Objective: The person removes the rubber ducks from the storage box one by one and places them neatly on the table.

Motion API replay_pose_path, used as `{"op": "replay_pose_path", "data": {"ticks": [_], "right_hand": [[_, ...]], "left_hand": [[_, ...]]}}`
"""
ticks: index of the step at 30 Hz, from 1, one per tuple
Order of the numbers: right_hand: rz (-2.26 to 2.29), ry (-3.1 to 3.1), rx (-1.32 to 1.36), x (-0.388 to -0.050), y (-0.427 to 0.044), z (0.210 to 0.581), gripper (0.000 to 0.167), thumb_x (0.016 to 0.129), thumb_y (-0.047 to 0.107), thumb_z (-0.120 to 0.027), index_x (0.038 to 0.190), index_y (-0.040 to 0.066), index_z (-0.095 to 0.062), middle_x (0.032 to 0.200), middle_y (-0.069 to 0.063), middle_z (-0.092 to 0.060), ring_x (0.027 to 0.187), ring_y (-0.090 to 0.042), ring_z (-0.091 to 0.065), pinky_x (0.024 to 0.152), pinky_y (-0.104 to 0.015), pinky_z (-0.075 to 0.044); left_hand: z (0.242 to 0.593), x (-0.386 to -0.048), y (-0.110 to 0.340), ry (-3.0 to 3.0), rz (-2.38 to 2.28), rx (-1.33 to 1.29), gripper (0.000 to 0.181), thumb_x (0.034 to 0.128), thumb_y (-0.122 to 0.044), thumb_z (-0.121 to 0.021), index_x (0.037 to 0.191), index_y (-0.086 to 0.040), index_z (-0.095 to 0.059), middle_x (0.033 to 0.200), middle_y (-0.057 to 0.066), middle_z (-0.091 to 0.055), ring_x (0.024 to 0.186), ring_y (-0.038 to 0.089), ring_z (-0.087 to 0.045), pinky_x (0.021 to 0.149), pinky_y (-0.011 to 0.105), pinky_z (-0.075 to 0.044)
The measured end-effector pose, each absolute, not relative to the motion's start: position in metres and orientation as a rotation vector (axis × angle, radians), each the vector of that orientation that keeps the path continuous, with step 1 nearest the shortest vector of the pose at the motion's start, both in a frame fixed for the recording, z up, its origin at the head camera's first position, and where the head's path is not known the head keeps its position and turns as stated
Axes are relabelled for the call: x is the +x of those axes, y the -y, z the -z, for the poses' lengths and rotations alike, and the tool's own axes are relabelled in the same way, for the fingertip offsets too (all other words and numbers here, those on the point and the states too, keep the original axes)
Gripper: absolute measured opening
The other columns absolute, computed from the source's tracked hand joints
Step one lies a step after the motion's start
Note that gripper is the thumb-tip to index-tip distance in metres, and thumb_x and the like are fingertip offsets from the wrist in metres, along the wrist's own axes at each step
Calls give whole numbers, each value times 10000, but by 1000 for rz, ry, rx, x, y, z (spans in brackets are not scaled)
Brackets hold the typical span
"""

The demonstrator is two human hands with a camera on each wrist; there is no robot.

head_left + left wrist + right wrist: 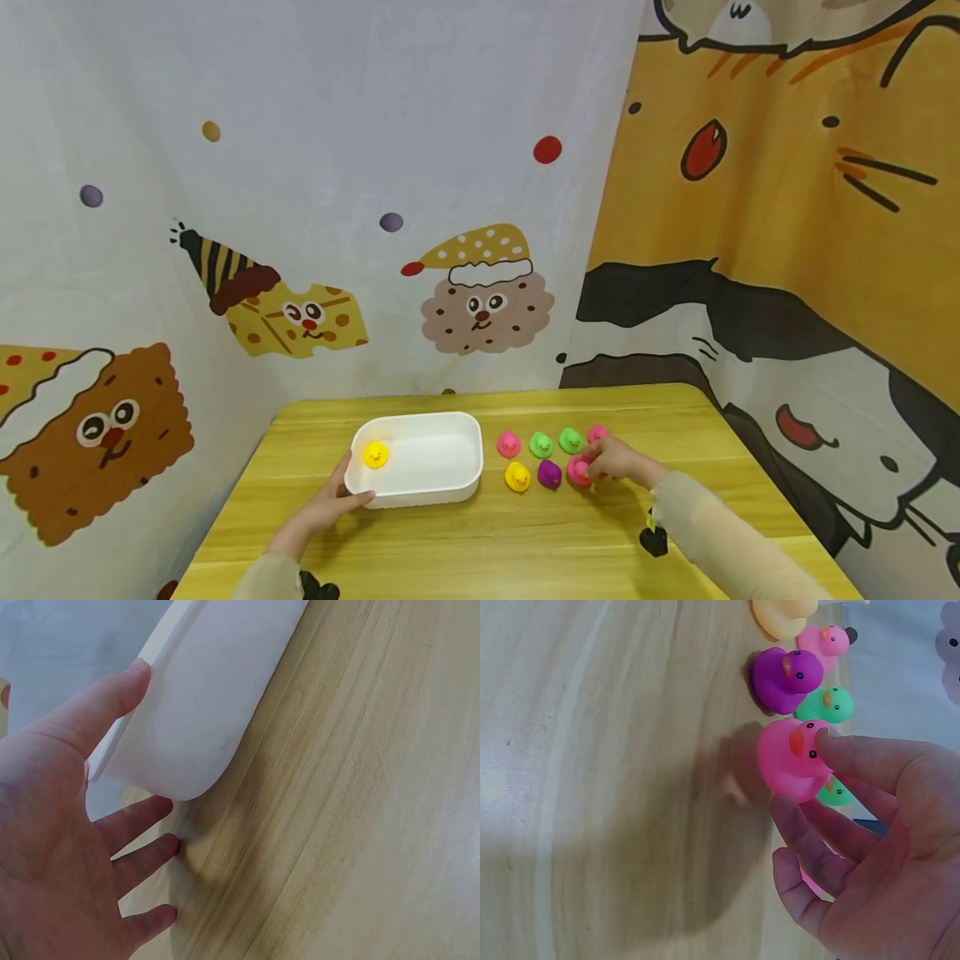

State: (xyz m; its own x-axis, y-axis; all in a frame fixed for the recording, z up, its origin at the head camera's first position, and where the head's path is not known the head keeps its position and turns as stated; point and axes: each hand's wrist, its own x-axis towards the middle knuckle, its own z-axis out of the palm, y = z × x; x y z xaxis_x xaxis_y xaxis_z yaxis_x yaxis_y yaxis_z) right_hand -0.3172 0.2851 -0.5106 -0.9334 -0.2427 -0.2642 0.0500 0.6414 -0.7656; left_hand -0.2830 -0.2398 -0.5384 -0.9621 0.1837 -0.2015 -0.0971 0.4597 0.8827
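Note:
A white plastic box [429, 499] stands on the table with a yellow duck [376, 455] inside at its left. At the box's near left corner, my left hand [324, 502] holds it, thumb on the front wall. In the left wrist view the other visible fingers [146, 862] spread below the corner, and the index finger is mostly hidden. My right hand [621, 462] pinches a pink rubber duck [786, 761], its thumb at the duck's head. Beside that duck sit a purple duck [549, 474] and a yellow duck [517, 477].
Behind, a row holds a pink duck [508, 444], a green duck [541, 445], another green duck [571, 441] and a pink duck [597, 433] partly behind my right hand. The wooden table [450, 554] meets a cartoon-printed cloth [337, 167] at the back.

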Motion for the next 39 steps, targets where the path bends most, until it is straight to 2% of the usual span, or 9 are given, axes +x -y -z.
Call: {"op": "replay_pose_path", "data": {"ticks": [6, 14, 16, 21, 27, 30, 34, 35, 39], "right_hand": [[1258, -2487, -182, -317, -289, 522, 360, 770, -19, -686, 1128, -60, -674, 892, -33, -677, 655, -222, -623, 520, -283, -449], [1298, -2441, -215, -318, -294, 528, 362, 820, 21, -659, 1173, -54, -654, 752, -39, -650, 537, -151, -411, 457, -219, -282], [1293, -2448, -198, -317, -293, 527, 367, 825, 30, -658, 1184, -47, -652, 759, -31, -641, 522, -139, -368, 451, -219, -255], [1302, -2470, -145, -316, -290, 524, 357, 830, 36, -675, 1177, -43, -658, 872, -17, -654, 512, -116, -365, 467, -225, -276], [1301, -2474, -115, -316, -287, 521, 357, 831, 16, -653, 1184, -37, -658, 967, -70, -669, 494, -108, -357, 468, -233, -285], [1293, -2500, -109, -317, -284, 518, 355, 816, 10, -651, 1169, -26, -667, 1067, -107, -661, 532, -125, -408, 464, -234, -296], [1299, -2537, -170, -321, -279, 511, 369, 800, -16, -636, 1167, -59, -656, 1159, -213, -645, 756, -181, -599, 451, -221, -282], [1292, -2547, -186, -322, -278, 508, 375, 803, -17, -628, 1174, -60, -653, 1172, -222, -642, 789, -189, -605, 457, -220, -289], [1255, -2571, -210, -327, -268, 495, 357, 837, 36, -635, 1188, -24, -660, 1179, -212, -644, 896, -230, -623, 552, -302, -434]], "left_hand": [[534, -280, 238, -2438, -1502, 73, 1025, 901, -256, -703, 1540, -40, 68, 1539, 356, 0, 1342, 560, -227, 1038, 689, -241], [534, -280, 239, -2430, -1525, 98, 1029, 902, -256, -700, 1535, -27, 79, 1538, 359, 2, 1336, 552, -253, 1041, 670, -262], [534, -280, 239, -2424, -1542, 106, 1037, 899, -269, -702, 1533, -21, 81, 1538, 359, 7, 1340, 557, -239, 1043, 673, -254], [535, -281, 239, -2438, -1519, 116, 1043, 904, -303, -693, 1528, -14, 92, 1532, 368, 11, 1333, 572, -229, 1036, 687, -245], [538, -281, 239, -2446, -1507, 66, 1033, 898, -270, -705, 1543, -53, 72, 1541, 353, -30, 1331, 548, -274, 1035, 688, -247], [537, -280, 239, -2447, -1514, 65, 1028, 899, -252, -705, 1542, -51, 72, 1537, 358, -45, 1318, 541, -306, 1028, 683, -266], [537, -279, 238, -2448, -1520, 72, 1034, 895, -254, -710, 1540, -41, 70, 1535, 360, -48, 1313, 537, -319, 1028, 674, -278], [536, -279, 238, -2448, -1521, 74, 1037, 894, -257, -711, 1540, -40, 71, 1536, 360, -44, 1316, 538, -314, 1029, 675, -276], [535, -278, 238, -2451, -1515, 79, 1037, 894, -261, -711, 1538, -32, 69, 1531, 368, -40, 1319, 543, -302, 1034, 676, -265]]}}
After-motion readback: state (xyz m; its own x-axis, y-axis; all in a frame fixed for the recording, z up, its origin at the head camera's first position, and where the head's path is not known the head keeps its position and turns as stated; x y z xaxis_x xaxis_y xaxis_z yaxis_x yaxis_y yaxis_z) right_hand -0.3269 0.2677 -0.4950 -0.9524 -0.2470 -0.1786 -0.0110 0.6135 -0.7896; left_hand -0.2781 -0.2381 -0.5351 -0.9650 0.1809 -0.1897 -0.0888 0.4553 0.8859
